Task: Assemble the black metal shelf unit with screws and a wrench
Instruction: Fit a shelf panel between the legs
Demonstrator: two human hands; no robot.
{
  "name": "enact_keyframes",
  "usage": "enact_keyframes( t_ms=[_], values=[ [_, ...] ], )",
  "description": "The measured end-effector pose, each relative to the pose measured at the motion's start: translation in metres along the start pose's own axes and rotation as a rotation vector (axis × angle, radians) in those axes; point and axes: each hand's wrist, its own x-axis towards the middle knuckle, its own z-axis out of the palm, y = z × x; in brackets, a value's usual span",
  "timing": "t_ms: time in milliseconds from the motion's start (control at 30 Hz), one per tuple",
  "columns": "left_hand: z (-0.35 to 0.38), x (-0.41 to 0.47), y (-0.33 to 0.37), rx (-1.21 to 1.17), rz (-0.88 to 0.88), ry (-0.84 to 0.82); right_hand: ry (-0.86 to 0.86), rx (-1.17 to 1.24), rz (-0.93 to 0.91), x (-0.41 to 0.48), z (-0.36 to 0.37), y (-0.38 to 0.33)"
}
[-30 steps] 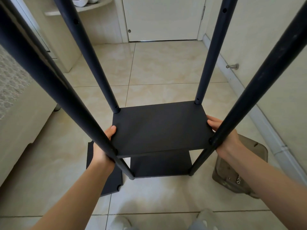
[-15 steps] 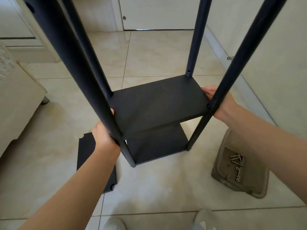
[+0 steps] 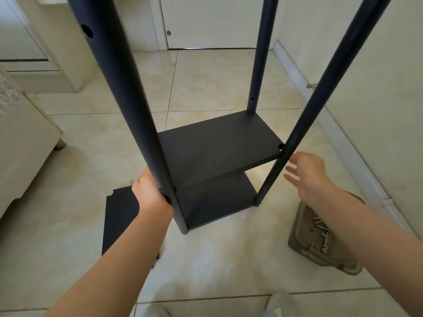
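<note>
One pole (image 3: 128, 110) partly hides left hand (image 3: 150, 193) gripping shelf (image 3: 217, 145); right hand (image 3: 309, 175) spread wide near screw tray (image 3: 334, 263).

Tiled room with pale walls and a white door

Glossy beige marbled floor tiles (image 3: 217, 83) with thin grout lines reflect soft light. A closed white door (image 3: 206, 19) stands at the far end. A cream wall (image 3: 377, 88) with a white baseboard (image 3: 343, 138) runs along the right, with a small metal doorstop (image 3: 309, 86) low on it. Cream furniture (image 3: 27, 133) on a short leg sits at the left.
</note>
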Motion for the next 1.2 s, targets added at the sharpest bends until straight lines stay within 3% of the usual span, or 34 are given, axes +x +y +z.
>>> enact_keyframes(
  t_ms=[100,233,500,833,900,1067,1200],
  values=[
    [-0.001,-0.004,-0.001,-0.029,-0.027,0.003,-0.119,0.104,0.186,-0.029,0.003,0.018],
    [-0.001,-0.008,-0.001,0.02,0.01,0.043,-0.449,0.3,0.404,-0.057,0.02,0.025],
    [-0.001,-0.013,-0.002,0.006,0.063,0.06,-0.715,0.426,0.284,-0.06,0.032,0.023],
    [-0.007,-0.036,-0.016,0.132,0.167,0.061,-0.74,0.406,0.234,-0.062,0.042,0.021],
    [-0.014,-0.035,-0.013,0.174,0.131,-0.027,-0.76,0.412,0.221,-0.058,0.038,0.02],
    [-0.034,-0.033,0.009,0.233,0.033,-0.47,-0.786,0.397,0.186,-0.063,0.028,0.014],
    [-0.036,-0.035,0.021,0.22,-0.052,-0.598,-0.787,0.439,0.165,-0.069,0.024,0.011]
  ],
)
